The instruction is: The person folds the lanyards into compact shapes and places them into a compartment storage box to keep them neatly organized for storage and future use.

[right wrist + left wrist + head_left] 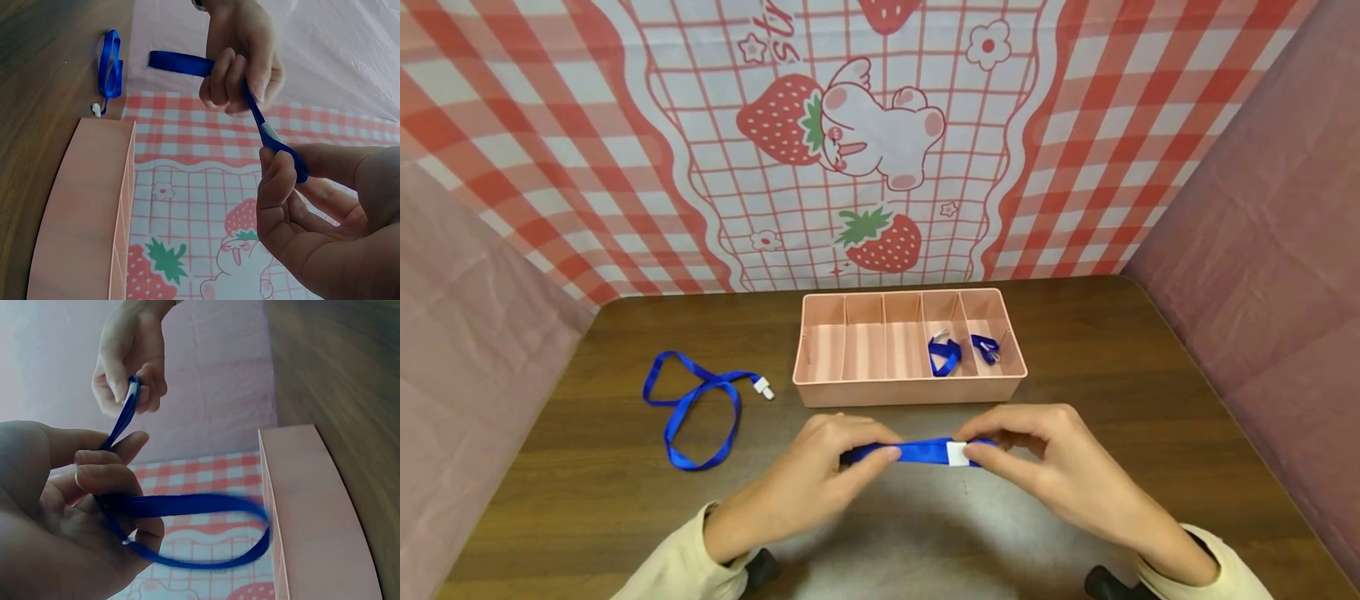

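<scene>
Between both hands stretches a blue lanyard (923,452), folded flat in front of the box, with a white clip (957,453) near its right end. My left hand (823,467) pinches the strap between thumb and fingers. A loop of blue strap (206,505) hangs from the left hand in the left wrist view. With thumb and fingertips, my right hand (1052,462) holds the end by the white clip. In the right wrist view the strap bends round at the right fingertips (278,164).
A pink box (910,392) with several compartments stands behind the hands. Its two rightmost compartments hold a folded blue lanyard (946,357) and another bundled lanyard (987,348). A loose blue lanyard (730,421) with a white clip lies on the wooden table (587,467) at left.
</scene>
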`<control>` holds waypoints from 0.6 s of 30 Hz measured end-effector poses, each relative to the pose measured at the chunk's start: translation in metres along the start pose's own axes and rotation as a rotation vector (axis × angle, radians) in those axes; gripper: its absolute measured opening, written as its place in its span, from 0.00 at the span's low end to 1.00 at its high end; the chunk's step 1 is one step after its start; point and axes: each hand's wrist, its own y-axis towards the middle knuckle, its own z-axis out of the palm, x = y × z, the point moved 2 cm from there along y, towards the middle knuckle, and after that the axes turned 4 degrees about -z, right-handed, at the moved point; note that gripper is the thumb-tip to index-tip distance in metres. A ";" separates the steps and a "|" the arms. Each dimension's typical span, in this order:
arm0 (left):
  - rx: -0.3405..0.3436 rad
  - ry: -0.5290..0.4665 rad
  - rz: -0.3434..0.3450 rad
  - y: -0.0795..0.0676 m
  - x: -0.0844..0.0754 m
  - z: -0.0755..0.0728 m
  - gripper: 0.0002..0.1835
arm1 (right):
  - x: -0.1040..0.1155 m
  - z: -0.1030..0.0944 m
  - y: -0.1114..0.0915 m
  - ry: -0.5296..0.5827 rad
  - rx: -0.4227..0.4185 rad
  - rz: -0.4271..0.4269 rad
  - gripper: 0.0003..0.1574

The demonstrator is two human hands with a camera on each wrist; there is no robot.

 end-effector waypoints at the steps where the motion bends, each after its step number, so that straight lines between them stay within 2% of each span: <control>1: 0.001 0.005 -0.004 -0.002 0.000 -0.002 0.07 | 0.000 -0.001 -0.001 -0.004 -0.006 -0.002 0.13; 9: 0.045 0.045 -0.009 -0.015 0.003 -0.016 0.08 | -0.002 -0.009 -0.006 -0.048 -0.039 0.016 0.16; 12: 0.079 0.030 -0.026 -0.020 0.002 -0.022 0.09 | -0.003 -0.011 -0.007 -0.054 -0.041 0.019 0.16; 18: 0.129 -0.034 -0.082 -0.031 0.004 -0.035 0.10 | -0.005 -0.019 -0.010 -0.071 -0.022 0.100 0.16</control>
